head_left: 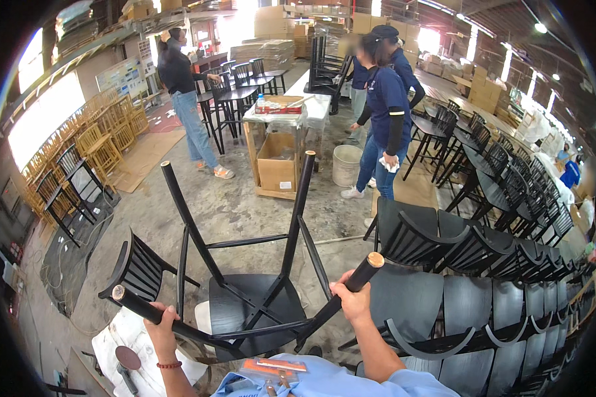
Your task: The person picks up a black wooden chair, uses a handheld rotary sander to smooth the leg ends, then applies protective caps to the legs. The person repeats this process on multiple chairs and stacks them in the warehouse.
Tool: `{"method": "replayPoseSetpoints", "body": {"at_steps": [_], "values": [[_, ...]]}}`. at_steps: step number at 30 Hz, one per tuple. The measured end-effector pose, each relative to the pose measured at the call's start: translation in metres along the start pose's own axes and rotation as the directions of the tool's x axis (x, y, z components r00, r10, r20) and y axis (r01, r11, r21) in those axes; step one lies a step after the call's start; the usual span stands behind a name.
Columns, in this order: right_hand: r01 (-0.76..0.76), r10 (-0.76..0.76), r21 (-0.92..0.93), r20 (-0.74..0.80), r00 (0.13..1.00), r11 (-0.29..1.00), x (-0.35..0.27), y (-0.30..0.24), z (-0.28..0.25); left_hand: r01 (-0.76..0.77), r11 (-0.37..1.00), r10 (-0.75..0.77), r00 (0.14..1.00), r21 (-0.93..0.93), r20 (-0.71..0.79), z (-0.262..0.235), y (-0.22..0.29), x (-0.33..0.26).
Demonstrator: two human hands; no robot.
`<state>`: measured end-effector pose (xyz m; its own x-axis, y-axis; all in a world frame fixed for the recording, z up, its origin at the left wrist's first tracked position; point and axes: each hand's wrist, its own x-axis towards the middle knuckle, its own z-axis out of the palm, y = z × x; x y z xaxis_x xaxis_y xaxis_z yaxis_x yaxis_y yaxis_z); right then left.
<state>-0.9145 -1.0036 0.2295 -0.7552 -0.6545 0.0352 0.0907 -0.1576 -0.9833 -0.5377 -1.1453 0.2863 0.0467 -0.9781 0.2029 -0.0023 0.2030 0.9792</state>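
A black wooden stool (285, 255) is turned with its legs toward me and upward, bare wood showing at the leg ends. My left hand (161, 322) is closed around the near left leg. Around the near right leg my right hand (353, 296) is closed, just below its end. Behind the legs lies a dark seat panel (251, 301); whether it belongs to this stool I cannot tell. Left of it stands a slatted black backrest (139, 268). Beside my left forearm, a round reddish-brown disc (128, 358) with a dark handle rests on white cloth (116, 334).
Rows of black chairs (470, 298) stand close on my right. Ahead are a worktable (318, 109) with a cardboard box (276, 162) beneath, and a white bucket (346, 165). Co-workers stand at left (185, 86) and right (385, 99). Unpainted chairs (99, 135) line the far left.
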Motion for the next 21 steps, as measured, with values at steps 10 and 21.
{"method": "replayPoseSetpoints", "body": {"at_steps": [10,21], "values": [[-0.016,0.016,-0.014,0.010,1.000,1.000,0.016,-0.007,0.003,0.005,1.000,-0.005,1.000,0.004,-0.018,0.003,-0.003,0.000],[-0.041,0.042,0.023,-0.007,0.999,0.999,0.021,-0.013,0.012,0.022,1.000,-0.022,1.000,-0.005,-0.013,0.003,-0.004,0.013]]}}
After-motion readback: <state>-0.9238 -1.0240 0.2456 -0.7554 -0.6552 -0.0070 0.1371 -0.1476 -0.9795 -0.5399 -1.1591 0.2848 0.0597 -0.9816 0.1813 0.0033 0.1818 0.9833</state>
